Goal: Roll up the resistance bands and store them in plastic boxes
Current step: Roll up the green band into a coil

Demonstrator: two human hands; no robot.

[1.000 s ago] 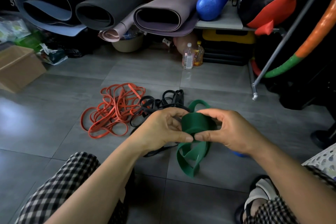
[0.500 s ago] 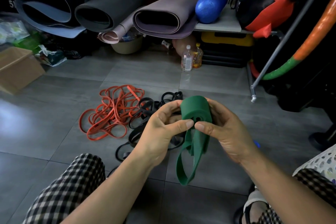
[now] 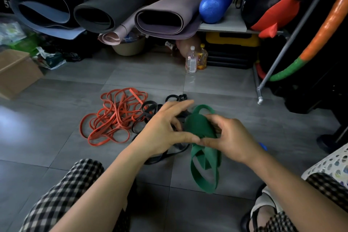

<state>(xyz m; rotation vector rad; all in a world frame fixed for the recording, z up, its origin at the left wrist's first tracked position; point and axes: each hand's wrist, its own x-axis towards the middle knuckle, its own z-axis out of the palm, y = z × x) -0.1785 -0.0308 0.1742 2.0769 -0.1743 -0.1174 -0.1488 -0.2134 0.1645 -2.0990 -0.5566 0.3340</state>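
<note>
While we hold the green band [image 3: 197, 128] in the air above the floor [image 3: 56, 128], our right hand [image 3: 231, 137] curls its fingers round the roll so it cannot spring open. Our left hand [image 3: 163, 130] presses it with the thumb, fingers spread loose, probably for the next turn. The tail hangs down. Red bands [image 3: 114, 117] and black bands [image 3: 150, 107] lie unrolled, far left.
</note>
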